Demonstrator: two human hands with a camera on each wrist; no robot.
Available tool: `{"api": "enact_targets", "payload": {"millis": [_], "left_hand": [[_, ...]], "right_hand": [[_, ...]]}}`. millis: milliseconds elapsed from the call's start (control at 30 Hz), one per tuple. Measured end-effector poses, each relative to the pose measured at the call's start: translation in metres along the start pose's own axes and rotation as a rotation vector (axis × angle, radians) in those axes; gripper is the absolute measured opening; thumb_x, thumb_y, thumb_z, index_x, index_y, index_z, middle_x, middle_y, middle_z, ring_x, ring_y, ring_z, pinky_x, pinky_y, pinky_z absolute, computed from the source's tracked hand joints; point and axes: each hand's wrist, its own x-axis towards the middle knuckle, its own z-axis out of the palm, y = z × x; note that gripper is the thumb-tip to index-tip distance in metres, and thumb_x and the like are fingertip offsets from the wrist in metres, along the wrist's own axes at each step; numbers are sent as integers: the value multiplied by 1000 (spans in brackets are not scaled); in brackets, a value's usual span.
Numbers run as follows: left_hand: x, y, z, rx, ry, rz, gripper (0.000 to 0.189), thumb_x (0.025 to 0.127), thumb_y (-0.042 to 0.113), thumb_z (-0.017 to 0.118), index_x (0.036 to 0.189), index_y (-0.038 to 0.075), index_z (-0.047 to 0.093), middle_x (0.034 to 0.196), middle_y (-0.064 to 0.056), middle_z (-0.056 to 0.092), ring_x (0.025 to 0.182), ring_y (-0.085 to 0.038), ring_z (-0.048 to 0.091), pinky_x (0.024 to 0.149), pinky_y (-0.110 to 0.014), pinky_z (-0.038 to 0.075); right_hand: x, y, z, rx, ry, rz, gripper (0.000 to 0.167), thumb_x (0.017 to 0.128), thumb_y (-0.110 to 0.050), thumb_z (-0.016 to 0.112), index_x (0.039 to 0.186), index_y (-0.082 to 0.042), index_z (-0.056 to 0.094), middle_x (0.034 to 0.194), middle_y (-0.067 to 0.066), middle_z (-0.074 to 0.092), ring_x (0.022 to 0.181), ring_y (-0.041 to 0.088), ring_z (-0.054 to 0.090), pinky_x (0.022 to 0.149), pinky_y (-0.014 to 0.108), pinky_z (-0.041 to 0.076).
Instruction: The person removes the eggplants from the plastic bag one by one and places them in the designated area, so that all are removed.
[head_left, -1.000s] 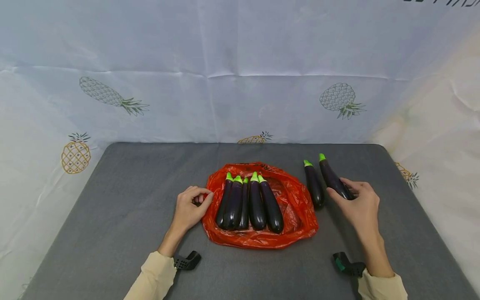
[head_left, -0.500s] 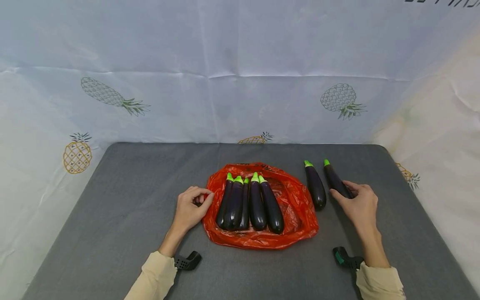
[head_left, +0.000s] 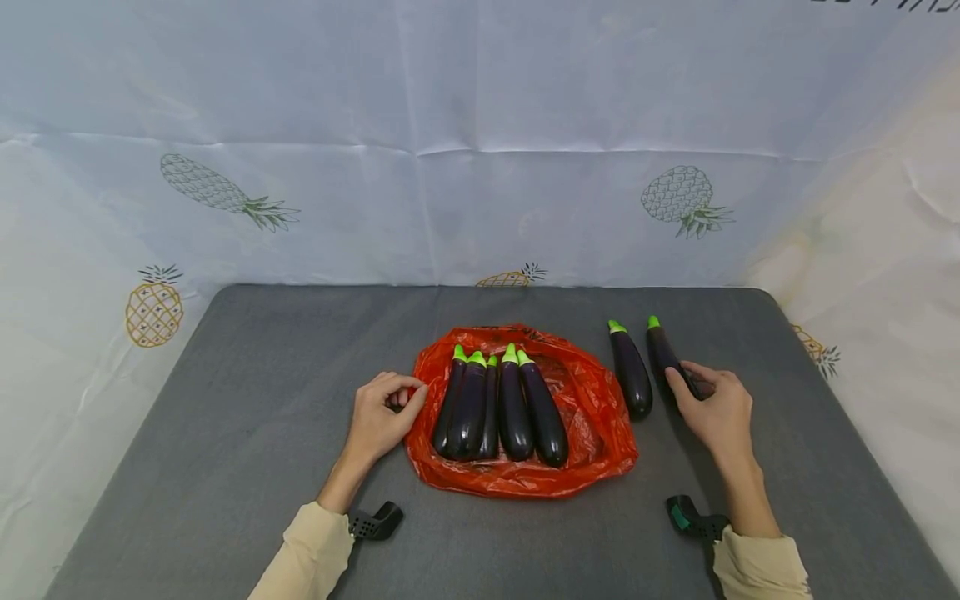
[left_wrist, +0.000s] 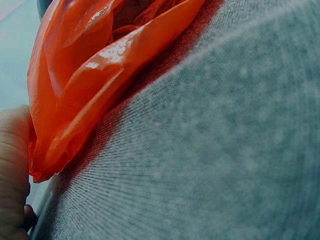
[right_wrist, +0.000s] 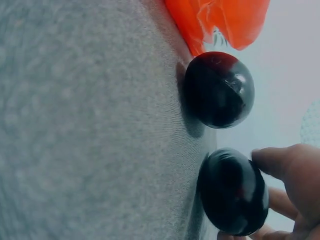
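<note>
A red plastic bag (head_left: pixel 588 392) lies opened out on the table, with several dark purple eggplants (head_left: pixel 514 412) side by side in it, green stem ends pointing away. My left hand (head_left: pixel 380 417) pinches the bag's left rim; the left wrist view has the red plastic (left_wrist: pixel 95 75) running from the fingers. To the right of the bag, my right hand (head_left: pixel 718 414) holds the near end of an eggplant (head_left: pixel 663 353) between thumb and fingers. That eggplant appears to rest on the cloth. Close by on its left lies another eggplant (head_left: pixel 632 375), touched by no hand.
A grey cloth covers the table (head_left: pixel 247 417). Behind it hangs a pale curtain (head_left: pixel 337 208) with pineapple prints. Black wrist devices sit by both cuffs, the left one (head_left: pixel 377 522) and the right one (head_left: pixel 693 518).
The eggplant in my right hand has come down and slightly nearer, now lying about parallel to the one beside it. The right thumb has slid a little along it. My left hand stays put.
</note>
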Motion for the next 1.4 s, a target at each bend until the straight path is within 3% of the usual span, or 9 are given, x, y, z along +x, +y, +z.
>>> {"api": "enact_targets", "payload": {"millis": [267, 567, 733, 800, 867, 933, 1000, 1233, 1400], "left_hand": [[0, 1, -1, -2, 4, 10, 18, 74, -11, 80, 74, 5, 71, 57, -5, 48, 53, -19, 42, 60, -9, 28], [-3, -12, -2, -24, -24, 20, 16, 81, 0, 80, 78, 14, 74, 61, 4, 50, 57, -9, 43, 58, -18, 34], [-2, -11, -2, -15, -29, 18, 15, 81, 0, 80, 78, 13, 73, 61, 4, 50, 58, -8, 42, 58, -18, 33], [-3, -11, -2, -15, -29, 19, 15, 81, -1, 79, 78, 12, 73, 61, 4, 50, 58, -8, 42, 58, -18, 33], [-3, -11, -3, -15, -29, 18, 15, 81, 0, 79, 78, 12, 73, 61, 4, 50, 58, -8, 42, 58, -18, 33], [-3, -11, -3, -16, -31, 15, 15, 82, 0, 79, 78, 13, 73, 61, 4, 50, 58, -8, 42, 58, -18, 33], [-3, -11, -3, -17, -32, 13, 15, 82, 0, 79, 78, 13, 73, 61, 4, 50, 57, -8, 42, 58, -18, 34], [-2, -8, -1, -3, -2, 24, 18, 77, -5, 81, 76, 11, 73, 59, 1, 49, 55, -13, 42, 58, -16, 33], [0, 1, 1, -11, 16, 25, 18, 73, -12, 80, 73, 3, 71, 57, -7, 47, 52, -20, 41, 59, -10, 27]], "right_hand": [[1, -3, -4, -19, -170, 139, 60, 98, -40, 64, 136, 6, 60, 126, 37, 64, 121, 53, 57, 103, 64, 41], [1, -4, 13, 38, 71, 55, 44, 89, -21, 75, 121, 9, 69, 110, 35, 65, 105, 46, 56, 95, 58, 34], [-2, -5, 16, 49, 86, 7, 44, 86, -17, 77, 120, 9, 69, 110, 34, 64, 105, 45, 57, 96, 59, 36], [-3, -6, 14, 52, 66, 4, 44, 87, -20, 77, 121, 8, 69, 112, 33, 64, 106, 45, 58, 92, 54, 40], [-4, -7, 13, 50, 52, 4, 44, 89, -22, 76, 122, 6, 70, 115, 31, 64, 103, 45, 62, 86, 36, 45], [-5, -7, 11, 48, 44, 5, 43, 89, -24, 76, 122, 4, 71, 117, 30, 64, 100, 45, 66, 79, 19, 41], [-4, -8, 10, 35, 34, 8, 43, 90, -25, 75, 123, 2, 71, 119, 29, 64, 98, 44, 68, 76, 15, 39], [-3, -12, 5, -18, -69, 36, 48, 95, -30, 68, 130, 4, 67, 119, 33, 69, 100, 48, 68, 86, 58, 51], [-3, -13, 5, 0, -61, 52, 48, 95, -28, 70, 128, 6, 67, 116, 36, 68, 102, 49, 67, 92, 60, 47]]}}
